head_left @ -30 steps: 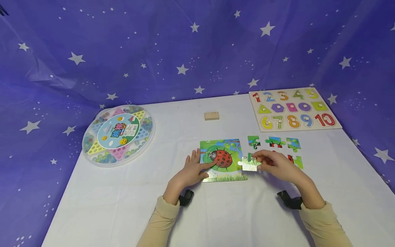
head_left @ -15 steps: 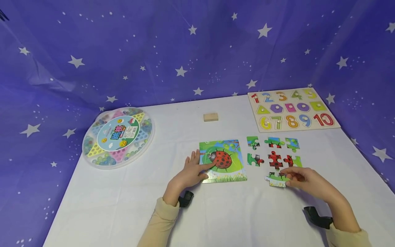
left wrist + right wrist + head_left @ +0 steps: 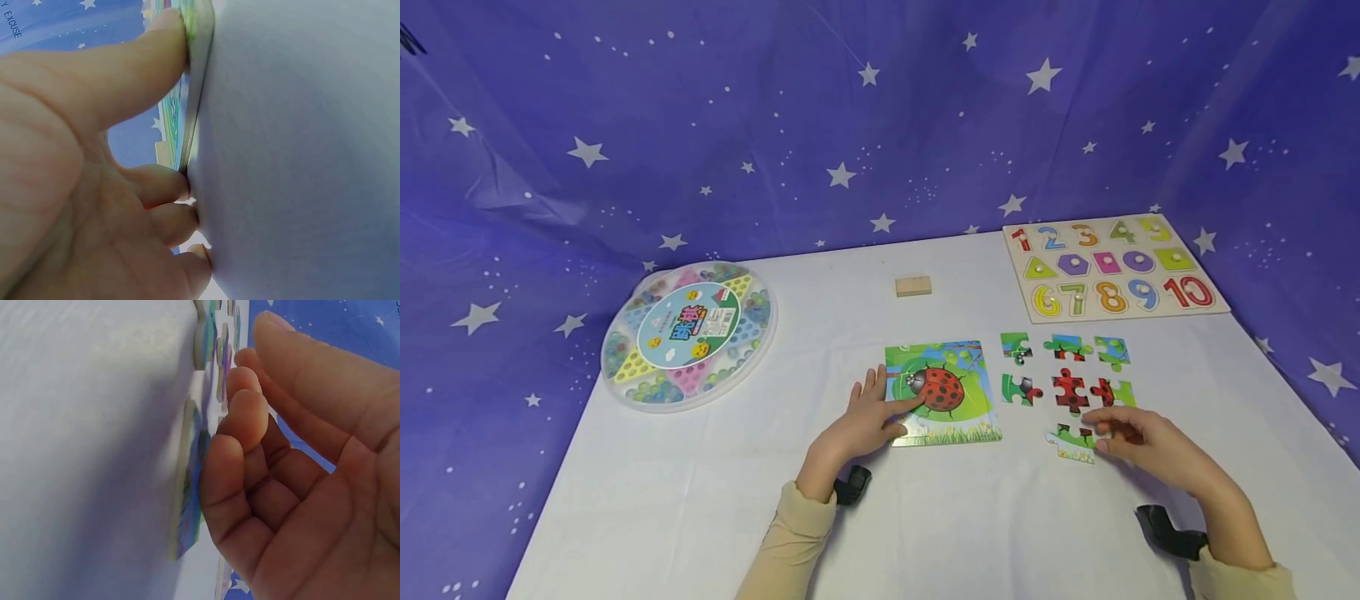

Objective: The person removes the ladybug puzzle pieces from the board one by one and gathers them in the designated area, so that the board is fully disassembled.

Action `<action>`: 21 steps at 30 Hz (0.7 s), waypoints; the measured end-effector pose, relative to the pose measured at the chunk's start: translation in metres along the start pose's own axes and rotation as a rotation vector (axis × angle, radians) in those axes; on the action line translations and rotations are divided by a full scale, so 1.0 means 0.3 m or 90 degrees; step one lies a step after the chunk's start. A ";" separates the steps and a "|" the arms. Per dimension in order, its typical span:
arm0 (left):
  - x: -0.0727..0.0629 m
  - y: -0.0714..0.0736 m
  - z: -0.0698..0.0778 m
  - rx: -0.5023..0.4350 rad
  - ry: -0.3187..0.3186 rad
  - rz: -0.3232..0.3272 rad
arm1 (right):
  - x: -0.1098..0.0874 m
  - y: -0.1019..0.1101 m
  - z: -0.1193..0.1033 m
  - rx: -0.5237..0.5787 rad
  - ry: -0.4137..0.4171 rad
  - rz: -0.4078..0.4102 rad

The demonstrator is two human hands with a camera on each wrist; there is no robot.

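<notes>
My left hand (image 3: pixel 862 421) lies spread at the left edge of the ladybird puzzle board (image 3: pixel 973 408), its thumb on the board's printed face. In the left wrist view the fingertips (image 3: pixel 170 187) are by the board's edge and the tabletop. My right hand (image 3: pixel 1150 442) is beside a bottom-row jigsaw piece (image 3: pixel 1077 454) with grass and flowers, which lies on the table. The right wrist view shows the fingers bent over that piece (image 3: pixel 186 500), with the thumb apart from it. Other pieces lie in rows above, among them a red spotted piece (image 3: pixel 1070 392) and a corner piece (image 3: pixel 1017 346).
At the back right lies a wooden number board (image 3: pixel 1116 267) with knobbed shapes. A small wooden block (image 3: pixel 913 286) sits at the back middle. On the left is a round, clear case of marbles (image 3: pixel 688 333). A purple star-print cloth (image 3: pixel 850 125) hangs behind the white table.
My right hand carried the grass piece from beside the board rightward, below the other pieces, then let it go. That piece has turned slightly. The left hand stays in place.
</notes>
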State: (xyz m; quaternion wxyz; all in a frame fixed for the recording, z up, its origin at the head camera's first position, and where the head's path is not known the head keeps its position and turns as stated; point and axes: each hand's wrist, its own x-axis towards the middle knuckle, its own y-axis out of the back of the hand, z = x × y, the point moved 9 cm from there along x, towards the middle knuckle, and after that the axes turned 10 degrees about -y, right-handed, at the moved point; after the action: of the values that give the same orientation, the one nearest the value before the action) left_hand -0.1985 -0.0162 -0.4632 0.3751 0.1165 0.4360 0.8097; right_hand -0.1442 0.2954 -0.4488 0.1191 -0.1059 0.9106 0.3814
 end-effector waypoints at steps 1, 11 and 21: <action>0.000 0.000 0.000 0.000 0.000 -0.001 | 0.002 0.001 -0.007 0.004 0.006 0.003; -0.003 0.000 0.000 0.001 -0.001 -0.005 | 0.083 -0.097 -0.179 -0.003 0.090 -0.053; -0.006 0.014 -0.005 -0.023 -0.005 0.000 | 0.186 -0.296 -0.481 -0.106 0.223 -0.145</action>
State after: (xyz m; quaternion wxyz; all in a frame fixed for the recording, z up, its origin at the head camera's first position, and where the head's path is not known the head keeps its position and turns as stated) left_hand -0.2001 -0.0199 -0.4603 0.3788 0.1132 0.4195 0.8171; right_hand -0.1915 0.1248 -0.4266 -0.0079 -0.2822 0.8647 0.4154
